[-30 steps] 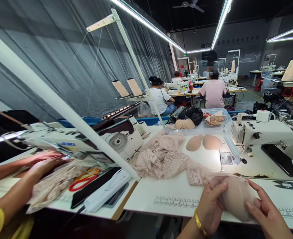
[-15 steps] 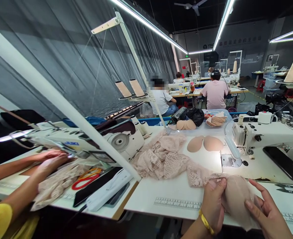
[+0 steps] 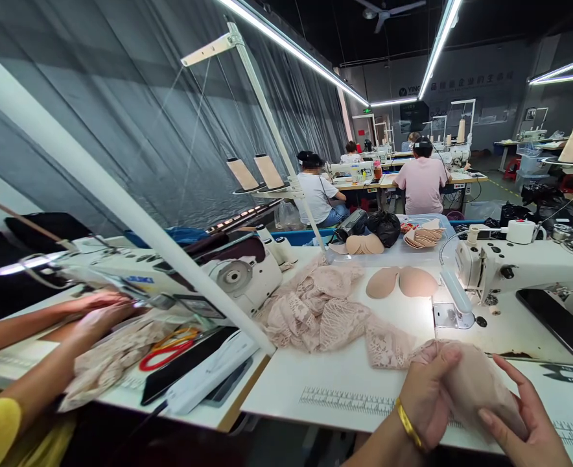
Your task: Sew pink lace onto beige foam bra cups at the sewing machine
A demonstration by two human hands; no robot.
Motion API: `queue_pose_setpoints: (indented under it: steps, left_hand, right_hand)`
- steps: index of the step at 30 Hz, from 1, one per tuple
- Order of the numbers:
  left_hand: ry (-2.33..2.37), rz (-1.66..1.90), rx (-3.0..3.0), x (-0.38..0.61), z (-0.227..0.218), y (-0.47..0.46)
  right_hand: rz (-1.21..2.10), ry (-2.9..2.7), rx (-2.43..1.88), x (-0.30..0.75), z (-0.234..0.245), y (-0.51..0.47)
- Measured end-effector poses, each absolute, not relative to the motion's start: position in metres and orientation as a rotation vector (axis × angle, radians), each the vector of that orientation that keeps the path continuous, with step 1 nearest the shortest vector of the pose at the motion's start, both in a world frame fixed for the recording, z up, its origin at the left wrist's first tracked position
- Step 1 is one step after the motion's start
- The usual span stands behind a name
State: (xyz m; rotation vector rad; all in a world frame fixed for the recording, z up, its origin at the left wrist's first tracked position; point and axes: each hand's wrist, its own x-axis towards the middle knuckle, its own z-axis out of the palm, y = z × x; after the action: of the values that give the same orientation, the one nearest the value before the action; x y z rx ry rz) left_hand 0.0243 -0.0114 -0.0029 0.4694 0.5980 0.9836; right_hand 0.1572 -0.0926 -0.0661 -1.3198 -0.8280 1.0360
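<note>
Between my two hands, over the front of the white table, is a beige bra cup (image 3: 478, 383) covered with thin fabric. My left hand (image 3: 430, 392), with a gold bracelet at the wrist, pinches the cup's left side, thumb on top. My right hand (image 3: 522, 415) grips the right side with its thumb, the index finger raised and the other fingers partly hidden beneath. Beige lace fabric (image 3: 323, 311) runs from a heap on the table toward my left hand. A pair of bare beige cups (image 3: 402, 282) lies beyond, beside the sewing machine (image 3: 524, 266).
A black phone (image 3: 553, 321) rests on the machine bed, with black thread snips (image 3: 571, 374) in front. A plastic tray (image 3: 427, 230) holds stacked cups. At left, a co-worker's hands (image 3: 106, 311) work at another machine near red-handled scissors (image 3: 164, 353). A slanted white pole (image 3: 135, 201) crosses the view.
Both hands have turned the covered cup, which now tilts down to the right. My left hand has shifted slightly right, its thumb now farther over the cup.
</note>
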Motion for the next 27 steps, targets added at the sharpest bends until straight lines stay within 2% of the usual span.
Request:
queue_pose_setpoints:
  steps: [3, 5, 8, 11, 13, 16, 23, 27]
  left_hand:
    - [0.536, 0.925, 0.607, 0.011, 0.008, -0.004]
    - [0.438, 0.731, 1.004, -0.004, 0.016, 0.001]
    - [0.292, 0.367, 1.601, -0.024, 0.022, 0.013]
    - [0.197, 0.133, 2.174, -0.028, 0.020, 0.037]
    - [0.112, 0.001, 2.548, -0.021, 0.018, 0.057]
    - [0.071, -0.106, 2.714, -0.008, 0.017, 0.086]
    - [0.274, -0.133, 2.680, 0.001, 0.019, 0.093]
    - [0.437, -0.127, 2.623, 0.004, 0.017, 0.080]
  right_hand:
    - [1.001, -1.047, -1.326, 0.173, -0.070, -0.094]
    - [0.905, -1.296, -1.307, 0.191, -0.067, -0.090]
    - [0.598, -1.873, -1.145, 0.219, -0.055, -0.070]
    - [0.369, -2.138, -1.026, 0.234, -0.039, -0.033]
    - [0.025, -2.376, -0.950, 0.235, -0.032, -0.005]
    - [-0.228, -2.494, -0.931, 0.231, -0.032, 0.028]
    - [0.075, -2.456, -1.082, 0.241, -0.044, 0.024]
    - [0.134, -2.466, -1.248, 0.245, -0.044, 0.022]
